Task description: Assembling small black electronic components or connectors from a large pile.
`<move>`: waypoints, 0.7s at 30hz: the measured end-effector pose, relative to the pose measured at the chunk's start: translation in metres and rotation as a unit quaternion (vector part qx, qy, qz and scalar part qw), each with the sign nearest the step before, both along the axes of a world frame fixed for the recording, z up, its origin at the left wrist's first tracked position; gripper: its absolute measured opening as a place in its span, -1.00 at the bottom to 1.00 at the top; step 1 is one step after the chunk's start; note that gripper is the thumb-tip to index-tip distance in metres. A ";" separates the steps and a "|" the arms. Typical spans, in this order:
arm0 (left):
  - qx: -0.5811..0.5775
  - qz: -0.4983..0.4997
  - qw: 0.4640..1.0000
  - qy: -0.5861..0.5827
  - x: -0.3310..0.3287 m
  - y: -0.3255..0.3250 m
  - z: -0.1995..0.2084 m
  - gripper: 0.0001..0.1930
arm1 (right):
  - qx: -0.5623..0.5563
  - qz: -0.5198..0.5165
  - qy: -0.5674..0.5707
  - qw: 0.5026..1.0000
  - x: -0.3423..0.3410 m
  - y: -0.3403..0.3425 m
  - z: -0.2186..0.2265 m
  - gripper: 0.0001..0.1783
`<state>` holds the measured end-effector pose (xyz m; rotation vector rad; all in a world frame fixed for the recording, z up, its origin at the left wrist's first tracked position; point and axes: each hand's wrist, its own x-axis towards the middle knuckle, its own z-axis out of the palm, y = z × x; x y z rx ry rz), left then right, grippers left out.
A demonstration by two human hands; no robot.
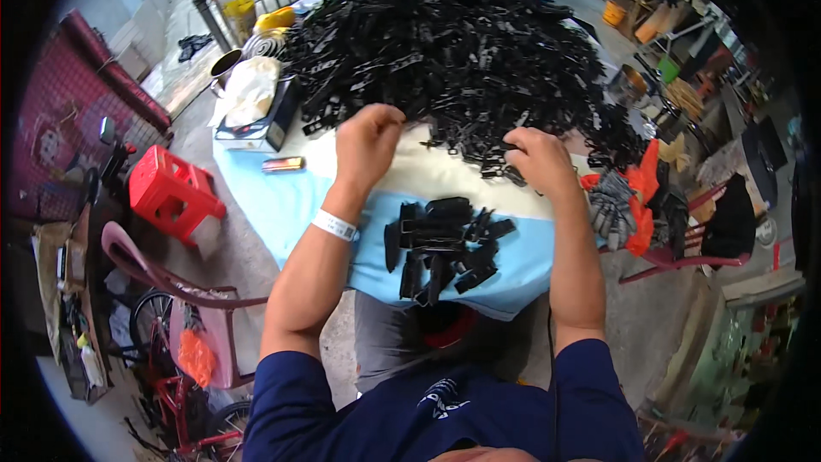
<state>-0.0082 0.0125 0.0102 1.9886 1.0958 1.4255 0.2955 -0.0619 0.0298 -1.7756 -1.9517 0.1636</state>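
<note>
A large heap of small black plastic parts (453,43) covers the far side of the table. At the heap's near left edge, my left hand (368,144) has its fingers pinched together; whatever is in them is too small to make out. My right hand (543,162) is closed at the heap's near right edge, thumb and fingertips curled in beside some black parts. I cannot make out what it grips. Between my forearms, close to me, a smaller group of longer black pieces (440,239) lies loosely stacked on the light blue cloth (363,261).
Left on the table are a box (275,120) topped with a pale crumpled wrap and a small orange-and-dark packet (284,164). Grey gloves (611,205) and an orange bag (643,197) sit at the right edge. A red stool (171,192) and a pink chair (214,325) stand left.
</note>
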 end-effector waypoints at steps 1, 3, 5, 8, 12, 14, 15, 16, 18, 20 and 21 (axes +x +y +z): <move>0.006 0.061 0.997 0.047 -0.009 0.007 -0.001 -0.81 | -0.003 -0.011 0.012 1.000 -0.001 -0.001 0.002 -0.67; -0.007 0.145 0.981 0.132 -0.023 0.011 -0.003 -0.71 | -0.007 -0.020 0.026 0.999 -0.007 -0.001 0.004 -0.67; 0.019 0.152 0.968 0.201 -0.025 0.009 -0.006 -0.70 | 0.020 -0.050 0.033 0.998 -0.014 -0.001 0.004 -0.67; 0.020 0.130 0.954 0.268 -0.019 0.004 -0.007 -0.66 | 0.037 -0.041 0.055 0.997 -0.016 -0.002 0.009 -0.69; 0.022 -0.021 0.963 0.267 -0.009 -0.006 -0.003 -0.63 | 0.044 -0.046 0.074 0.995 -0.014 -0.002 0.008 -0.71; 0.044 -0.082 0.976 0.197 -0.004 -0.009 0.000 -0.64 | 0.111 -0.051 0.119 0.985 -0.007 0.003 0.005 -0.73; 0.023 -0.083 0.983 0.163 -0.003 -0.012 0.005 -0.57 | 0.146 -0.049 0.156 0.976 -0.006 0.005 0.002 -0.76; 0.041 -0.108 0.989 0.093 -0.003 -0.008 -0.001 -0.53 | 0.147 -0.053 0.153 0.976 -0.006 0.006 0.000 -0.76; -0.136 -0.120 0.983 -0.040 0.003 -0.014 0.005 -0.53 | 0.123 -0.004 0.311 0.942 -0.005 0.007 -0.001 -0.78; -0.181 -0.145 0.969 -0.084 0.003 -0.009 -0.002 -0.54 | 0.060 0.024 0.364 0.929 -0.004 0.009 -0.005 -0.73; -0.178 -0.173 0.965 -0.081 0.002 -0.008 -0.004 -0.53 | 0.071 0.001 0.330 0.941 -0.008 0.007 -0.004 -0.73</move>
